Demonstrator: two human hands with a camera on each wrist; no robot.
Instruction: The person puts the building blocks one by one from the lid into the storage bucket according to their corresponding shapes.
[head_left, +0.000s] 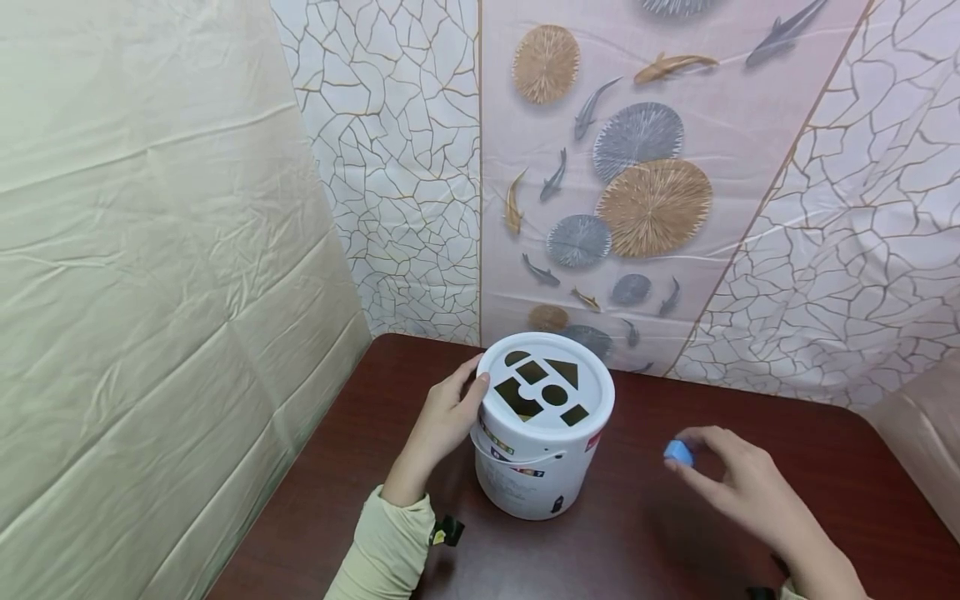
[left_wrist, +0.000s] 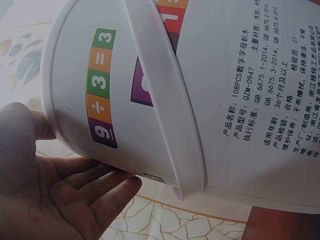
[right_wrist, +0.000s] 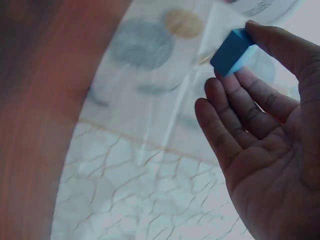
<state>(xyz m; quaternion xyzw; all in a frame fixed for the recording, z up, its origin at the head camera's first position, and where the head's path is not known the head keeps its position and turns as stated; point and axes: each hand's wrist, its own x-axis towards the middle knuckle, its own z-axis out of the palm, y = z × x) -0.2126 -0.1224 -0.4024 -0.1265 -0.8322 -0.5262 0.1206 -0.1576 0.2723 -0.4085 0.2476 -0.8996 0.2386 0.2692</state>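
The small blue block (head_left: pixel 678 452) is sitting at the right of the head frame, off the white bucket (head_left: pixel 517 492), and a slip looks like the likeliest trouble: only fingertips are holding it, so a loosening pinch could drop it onto the dark red-brown table (head_left: pixel 637 533). The bucket, standing upright at the lower centre, could rock or slide if the thumb were pressing its rim unevenly. Its white handle (head_left: pixel 517 462) is hanging across the near side, where a passing finger might snag.

The right hand (head_left: pixel 750 479) is hovering above the table at the lower right, thumb and index fingertip clamping the block; in the right wrist view the other fingers are extending apart from the index, palm showing. The left hand (head_left: pixel 446 412) is reaching up from the lower centre, its thumb resting on the edge of the lid (head_left: pixel 546 427) with its cut-out shapes. Its other fingers are stretching along the bucket's side, well apart from the thumb; how firmly they are pressing, one cannot tell.
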